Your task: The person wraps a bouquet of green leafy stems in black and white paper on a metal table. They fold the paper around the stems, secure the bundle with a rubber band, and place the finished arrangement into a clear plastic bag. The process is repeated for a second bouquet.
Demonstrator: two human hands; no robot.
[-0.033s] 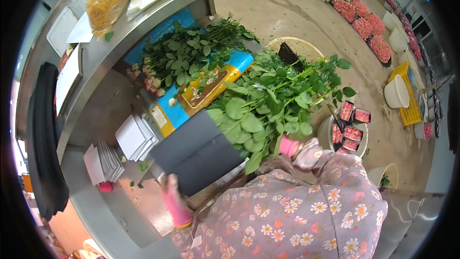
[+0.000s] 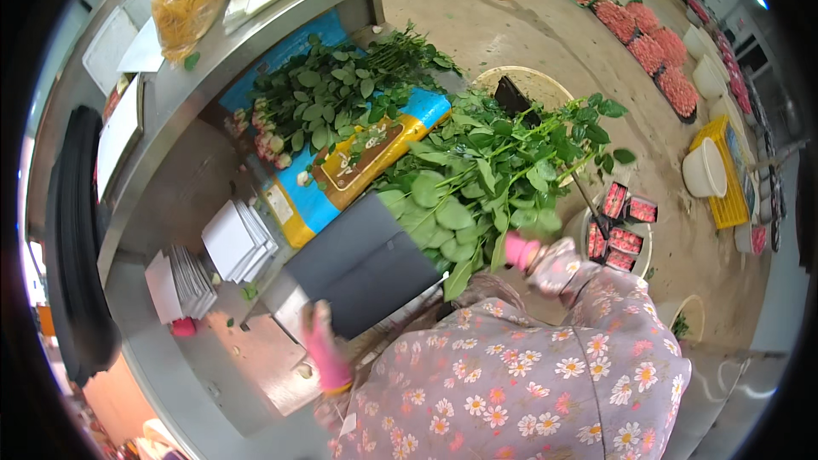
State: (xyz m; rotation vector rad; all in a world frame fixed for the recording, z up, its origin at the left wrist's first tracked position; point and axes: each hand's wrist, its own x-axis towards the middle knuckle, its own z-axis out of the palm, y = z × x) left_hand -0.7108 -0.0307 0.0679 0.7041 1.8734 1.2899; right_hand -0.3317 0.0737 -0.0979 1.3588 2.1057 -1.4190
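My left hand (image 2: pixel 325 349), in a pink glove, is at the lower left end of a dark folded wrapping sheet (image 2: pixel 362 264). Its fingers look stretched out along the sheet's end, though they are blurred. From the sheet's other end a thick bundle of green leafy stems (image 2: pixel 477 187) spreads to the upper right. Whatever lies inside the wrap is hidden. My right hand (image 2: pixel 521 250), also pink-gloved, is against the near side of the leaves, which cover its fingers; its grip cannot be made out.
Behind the bundle, pale roses (image 2: pixel 271 146) with leafy stems lie by a blue-and-yellow bag (image 2: pixel 311 204). White card stacks (image 2: pixel 240 240) stand left, below a metal shelf (image 2: pixel 179 140). A bucket of boxed pink flowers (image 2: pixel 645 243) and a large tub (image 2: pixel 545 81) stand on the floor.
My left hand and the dark sheet have shifted slightly to the right. My right hand has moved a little to the right too. The view has tilted slightly.
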